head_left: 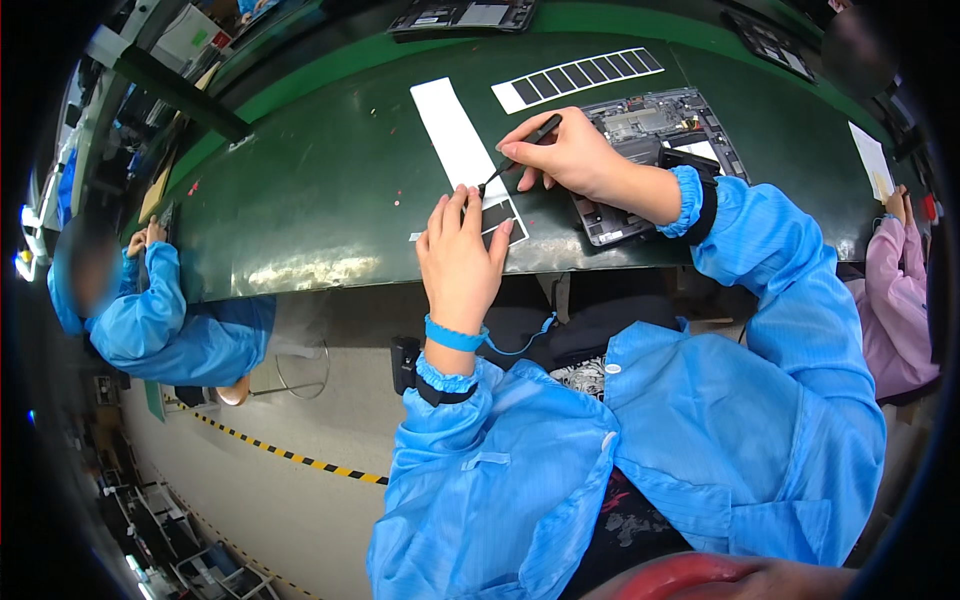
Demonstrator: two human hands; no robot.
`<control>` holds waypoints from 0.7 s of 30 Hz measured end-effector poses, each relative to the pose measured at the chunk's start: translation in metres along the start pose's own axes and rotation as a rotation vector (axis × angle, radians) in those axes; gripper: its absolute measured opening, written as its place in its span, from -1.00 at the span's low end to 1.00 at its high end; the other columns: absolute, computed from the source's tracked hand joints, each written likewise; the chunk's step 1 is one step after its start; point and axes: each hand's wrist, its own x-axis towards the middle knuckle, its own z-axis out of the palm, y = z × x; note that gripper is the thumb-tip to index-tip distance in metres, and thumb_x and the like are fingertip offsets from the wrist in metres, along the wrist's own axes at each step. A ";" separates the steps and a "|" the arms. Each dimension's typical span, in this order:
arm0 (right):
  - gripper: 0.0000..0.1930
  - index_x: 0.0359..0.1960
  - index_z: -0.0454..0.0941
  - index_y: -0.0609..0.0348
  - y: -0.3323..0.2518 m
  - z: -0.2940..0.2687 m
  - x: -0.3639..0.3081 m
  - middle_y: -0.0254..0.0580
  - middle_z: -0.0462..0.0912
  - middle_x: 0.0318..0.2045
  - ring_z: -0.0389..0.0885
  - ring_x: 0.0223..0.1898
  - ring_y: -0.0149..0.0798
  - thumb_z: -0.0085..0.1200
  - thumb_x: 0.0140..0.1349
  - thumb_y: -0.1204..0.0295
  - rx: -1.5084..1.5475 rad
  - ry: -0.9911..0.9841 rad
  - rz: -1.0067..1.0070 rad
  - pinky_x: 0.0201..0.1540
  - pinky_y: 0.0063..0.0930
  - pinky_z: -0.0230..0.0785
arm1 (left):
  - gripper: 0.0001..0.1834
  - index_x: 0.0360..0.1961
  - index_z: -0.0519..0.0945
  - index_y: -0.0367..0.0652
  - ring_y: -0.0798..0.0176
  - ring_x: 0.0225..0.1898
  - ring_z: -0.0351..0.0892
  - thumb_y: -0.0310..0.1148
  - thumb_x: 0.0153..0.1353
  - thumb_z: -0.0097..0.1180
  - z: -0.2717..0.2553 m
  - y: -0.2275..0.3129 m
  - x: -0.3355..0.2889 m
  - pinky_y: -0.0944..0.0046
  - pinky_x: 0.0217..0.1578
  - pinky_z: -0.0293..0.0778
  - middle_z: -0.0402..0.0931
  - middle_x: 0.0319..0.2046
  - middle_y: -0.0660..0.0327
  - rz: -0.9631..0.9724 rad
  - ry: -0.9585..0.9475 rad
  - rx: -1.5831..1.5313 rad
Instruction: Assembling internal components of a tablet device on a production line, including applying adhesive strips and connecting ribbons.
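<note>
My left hand (460, 250) lies with fingers stretched out on a white backing strip (447, 122) that runs away from the bench's near edge. Black rectangular pads (495, 216) show on its near end, partly under the fingers. Held in my right hand (575, 155) is a slim black pair of tweezers (513, 160), slanting down so that its tip meets the strip beside my left fingertips. Just right of the strip sits an opened laptop chassis (725, 140) with its inner parts exposed; my right forearm crosses over it and hides part.
Farther back on the green bench (310, 180) lies a second white sheet with a row of black pads (578, 78). Another opened device (462, 16) stands at the far edge. Co-workers in blue (150, 310) and pink (895, 300) sit to either side.
</note>
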 end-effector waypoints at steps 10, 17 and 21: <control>-0.73 -0.16 0.61 0.29 -0.020 -0.152 -0.049 -0.22 0.66 -0.44 0.63 -0.56 -0.46 0.21 0.24 0.33 0.037 0.244 -0.150 -0.60 -0.70 0.33 | -0.61 -0.05 0.55 -0.29 -0.09 0.02 0.46 -0.26 0.17 0.21 -0.042 0.030 0.046 0.06 0.03 0.39 0.50 -0.01 0.01 0.095 -0.144 -0.113; -0.76 -0.16 0.63 0.29 0.039 -0.252 -0.055 -0.28 0.65 -0.45 0.57 -0.57 -0.51 0.18 0.28 0.35 0.182 0.375 -0.092 -0.60 -0.70 0.29 | -0.42 0.16 0.41 -0.31 -0.16 0.18 0.37 -0.19 0.19 0.18 0.009 0.134 0.124 0.05 0.20 0.28 0.42 0.11 -0.14 0.585 -0.357 -0.585; -0.76 -0.19 0.64 0.28 0.040 -0.251 -0.050 -0.26 0.66 -0.44 0.58 -0.57 -0.50 0.20 0.26 0.34 0.164 0.372 -0.046 -0.59 -0.69 0.29 | -0.36 0.20 0.39 -0.28 -0.21 0.23 0.26 -0.17 0.15 0.20 0.050 0.161 0.136 0.00 0.24 0.23 0.33 0.20 -0.13 0.621 -0.381 -0.519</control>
